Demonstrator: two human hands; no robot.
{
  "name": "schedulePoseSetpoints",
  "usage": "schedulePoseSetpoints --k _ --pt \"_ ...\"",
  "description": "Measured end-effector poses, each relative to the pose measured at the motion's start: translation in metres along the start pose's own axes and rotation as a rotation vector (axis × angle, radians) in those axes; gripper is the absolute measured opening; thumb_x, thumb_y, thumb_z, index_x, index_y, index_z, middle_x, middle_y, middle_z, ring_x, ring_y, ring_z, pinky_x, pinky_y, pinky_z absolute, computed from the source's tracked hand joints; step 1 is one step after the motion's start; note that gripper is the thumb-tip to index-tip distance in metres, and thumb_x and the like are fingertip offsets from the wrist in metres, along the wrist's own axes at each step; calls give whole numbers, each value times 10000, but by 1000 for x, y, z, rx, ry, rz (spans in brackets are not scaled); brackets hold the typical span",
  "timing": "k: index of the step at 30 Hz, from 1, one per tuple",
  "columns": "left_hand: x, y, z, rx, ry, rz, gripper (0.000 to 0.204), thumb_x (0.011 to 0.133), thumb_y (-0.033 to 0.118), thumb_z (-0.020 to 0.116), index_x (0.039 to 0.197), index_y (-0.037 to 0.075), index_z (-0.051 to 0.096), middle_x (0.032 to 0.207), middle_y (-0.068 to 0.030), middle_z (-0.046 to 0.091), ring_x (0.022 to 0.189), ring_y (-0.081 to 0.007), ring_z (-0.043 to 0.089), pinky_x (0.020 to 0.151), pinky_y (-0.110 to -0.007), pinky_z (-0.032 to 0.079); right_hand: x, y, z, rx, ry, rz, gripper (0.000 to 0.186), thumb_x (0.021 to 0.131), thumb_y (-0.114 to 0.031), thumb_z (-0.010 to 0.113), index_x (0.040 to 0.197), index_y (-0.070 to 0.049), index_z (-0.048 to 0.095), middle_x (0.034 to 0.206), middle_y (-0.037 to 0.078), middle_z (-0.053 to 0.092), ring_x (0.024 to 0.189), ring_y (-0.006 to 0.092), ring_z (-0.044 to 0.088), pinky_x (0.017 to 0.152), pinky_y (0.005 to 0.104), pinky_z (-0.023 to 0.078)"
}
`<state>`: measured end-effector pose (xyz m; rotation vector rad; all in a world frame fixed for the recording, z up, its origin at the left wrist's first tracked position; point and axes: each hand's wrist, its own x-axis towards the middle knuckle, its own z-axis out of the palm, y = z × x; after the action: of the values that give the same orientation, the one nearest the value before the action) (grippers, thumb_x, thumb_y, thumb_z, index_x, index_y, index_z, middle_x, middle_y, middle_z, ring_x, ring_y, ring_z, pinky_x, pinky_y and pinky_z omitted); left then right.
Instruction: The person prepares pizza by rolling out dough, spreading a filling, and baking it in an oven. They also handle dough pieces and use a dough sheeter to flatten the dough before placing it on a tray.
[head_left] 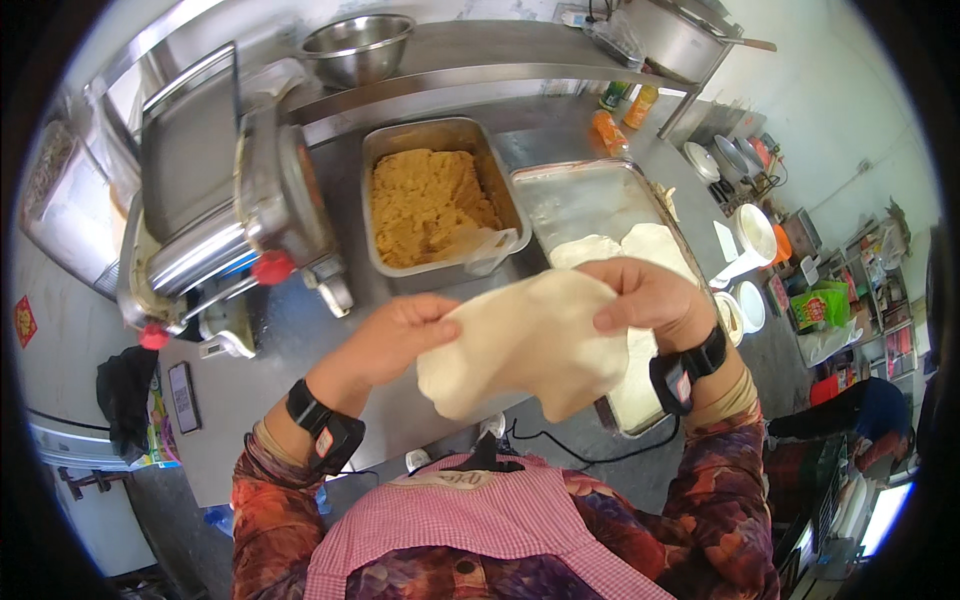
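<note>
A thin, pale sheet of dough (525,345) hangs between my two hands above the front of the steel table. My left hand (400,335) pinches its left edge between thumb and fingers. On the other side, my right hand (650,300) grips the upper right edge, thumb on the near face. Behind the dough sits a deep steel pan (377,135) with a crumbly yellow-brown filling (430,205) and a clear plastic scoop (492,250) at its near right corner. A metal baking tray (580,180) at the right carries several flat dough pieces (655,245), partly hidden by my right hand.
A steel dough roller machine (215,230) with red knobs stands at the left. A phone (184,397) lies near the table's left edge. The back shelf bears a steel bowl (358,50) and a large pot (675,38). Bottles (640,107) stand below it. Another person (880,420) is far right.
</note>
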<state>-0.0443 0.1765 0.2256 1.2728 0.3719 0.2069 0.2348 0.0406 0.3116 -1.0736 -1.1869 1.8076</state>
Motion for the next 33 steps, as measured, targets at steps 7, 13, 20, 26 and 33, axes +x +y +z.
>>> schedulePoseSetpoints --k 7,13,20,26,33 --pt "231 54 4 698 504 402 229 906 176 569 1045 17 655 888 -46 674 801 -115 599 743 -276 477 10 -16 -210 -681 606 -138 300 898 -168 558 1165 -36 599 960 8 641 864 80 579 783 244 474" --pt "357 16 -6 1308 479 396 223 862 196 554 990 82 697 896 -136 688 836 -288 642 809 -368 481 48 36 -341 -923 772 -123 269 861 -169 581 1117 -124 649 866 66 671 828 198 620 759 331 495" --pt "404 -74 38 1721 9 -155 252 796 53 494 922 101 706 940 -126 655 947 -299 608 1068 -544 254 33 145 -388 -1530 589 43 408 813 -48 535 1177 -208 627 1283 59 568 1259 377 428 1054 519 325" --pt "386 -92 42 1745 123 81 162 772 22 511 798 48 668 844 -123 583 901 -310 597 1057 -525 293 27 146 -386 -1661 494 109 479 803 -12 496 1247 -175 567 1307 82 545 1309 364 367 1095 498 279" --pt "379 -98 42 1772 165 15 148 797 35 502 860 31 636 869 -116 602 921 -297 592 1042 -526 307 45 154 -383 -1292 958 180 328 789 -102 547 1102 -41 622 1063 220 630 1020 374 585 911 417 463"
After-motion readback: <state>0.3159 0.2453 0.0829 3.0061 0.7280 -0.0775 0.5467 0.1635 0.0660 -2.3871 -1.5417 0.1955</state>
